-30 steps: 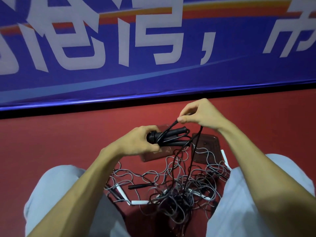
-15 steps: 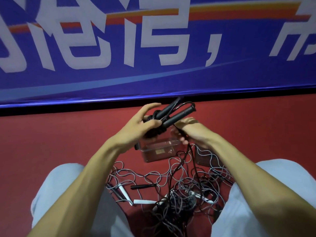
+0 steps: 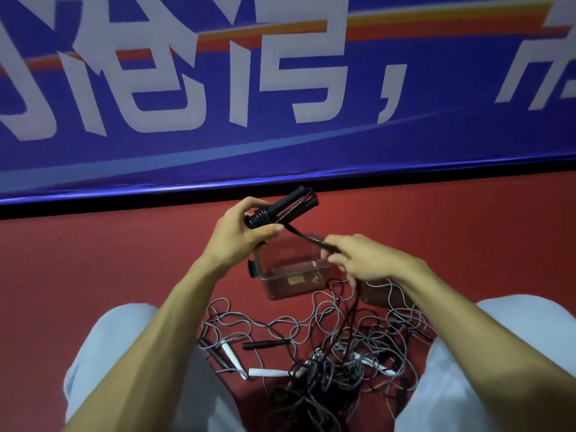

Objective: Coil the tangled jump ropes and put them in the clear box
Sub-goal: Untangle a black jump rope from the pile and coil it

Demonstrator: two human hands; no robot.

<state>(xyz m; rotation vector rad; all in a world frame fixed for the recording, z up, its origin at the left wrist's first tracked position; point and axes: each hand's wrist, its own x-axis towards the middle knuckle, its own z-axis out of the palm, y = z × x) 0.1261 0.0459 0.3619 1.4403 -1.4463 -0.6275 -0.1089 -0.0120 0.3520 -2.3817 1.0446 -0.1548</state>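
Two hands on one black jump rope, above the clear box (image 3: 296,275).
Left hand (image 3: 240,235) grips bundled handles (image 3: 280,208); right hand (image 3: 367,260) pinches the cord (image 3: 307,238) taut.

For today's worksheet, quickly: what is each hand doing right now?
Left hand: closed around the black handles.
Right hand: closed, pinching the black rope.

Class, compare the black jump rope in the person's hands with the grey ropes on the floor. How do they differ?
The black jump rope is held up, its handles in the left hand, cord pulled by the right hand; the grey ropes lie on the floor. The black one is partly wound round its handles; the grey ones sprawl tangled. Neither is in the clear box.
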